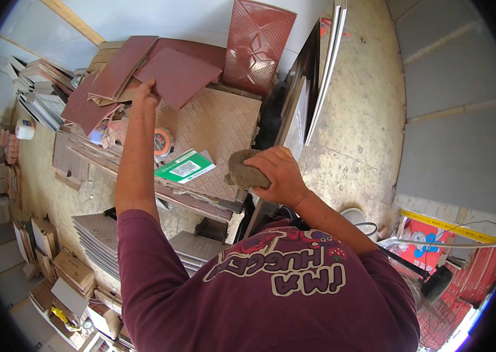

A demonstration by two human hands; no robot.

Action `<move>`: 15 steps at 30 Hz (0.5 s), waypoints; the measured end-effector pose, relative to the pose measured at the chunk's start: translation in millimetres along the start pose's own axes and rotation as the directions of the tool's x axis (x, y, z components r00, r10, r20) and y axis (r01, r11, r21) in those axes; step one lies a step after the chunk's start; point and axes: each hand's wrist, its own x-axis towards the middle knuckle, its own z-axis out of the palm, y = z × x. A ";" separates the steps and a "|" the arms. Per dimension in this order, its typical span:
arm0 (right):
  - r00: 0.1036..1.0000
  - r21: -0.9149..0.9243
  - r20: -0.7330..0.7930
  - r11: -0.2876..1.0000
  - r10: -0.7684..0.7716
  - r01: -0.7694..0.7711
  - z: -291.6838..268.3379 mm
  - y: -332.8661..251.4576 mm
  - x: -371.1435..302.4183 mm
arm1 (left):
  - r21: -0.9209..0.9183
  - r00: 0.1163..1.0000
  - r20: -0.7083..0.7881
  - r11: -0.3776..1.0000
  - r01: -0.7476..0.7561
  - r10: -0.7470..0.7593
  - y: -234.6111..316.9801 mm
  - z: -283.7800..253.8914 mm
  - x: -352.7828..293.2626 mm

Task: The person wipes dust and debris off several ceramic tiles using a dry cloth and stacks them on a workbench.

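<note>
My left hand [146,94] reaches to the far side of the work surface, its fingers closed on the near left corner of a flat dark red tile [180,76]. That tile is tilted and overlaps other red tiles [122,70] to its left. Closer to me, my right hand [277,170] grips a rough, rounded grey-brown lump [245,169]; whether it is stone or sponge I cannot tell. The lump is at the right edge of a patterned tan tile top [218,117]. Left of it are a green and white card [186,167] and an orange-ringed tape measure [162,142].
An embossed red tile [257,44] leans upright at the back. Large panels [324,76] stand on edge to the right. Stacked grey tiles [95,234] lie below the bench at left, near cardboard boxes [72,273]. A fan [435,287] is at lower right.
</note>
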 end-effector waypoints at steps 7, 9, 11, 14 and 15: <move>1.000 -0.011 0.002 1.000 0.006 -0.006 0.6 1.0 -0.7 | -0.133 0.999 -0.043 0.991 0.022 -0.028 1.0 12.9 -12.6; 1.000 -0.011 0.008 1.000 0.004 -0.004 0.4 0.5 -0.5 | -0.143 0.998 -0.065 0.990 0.005 -0.014 0.4 12.4 -10.6; 1.000 -0.014 0.010 1.000 0.004 -0.004 0.6 0.8 -0.2 | -0.146 0.998 -0.062 0.989 0.001 -0.010 -0.2 13.3 -11.4; 1.000 -0.018 0.002 1.000 0.010 -0.010 0.6 1.7 0.0 | -0.129 1.000 -0.022 0.991 0.014 -0.017 -2.9 20.9 -19.0; 1.000 -0.018 0.001 1.000 0.009 -0.009 0.4 1.5 0.2 | -0.123 1.000 -0.015 0.992 0.015 -0.017 -3.4 19.9 -18.6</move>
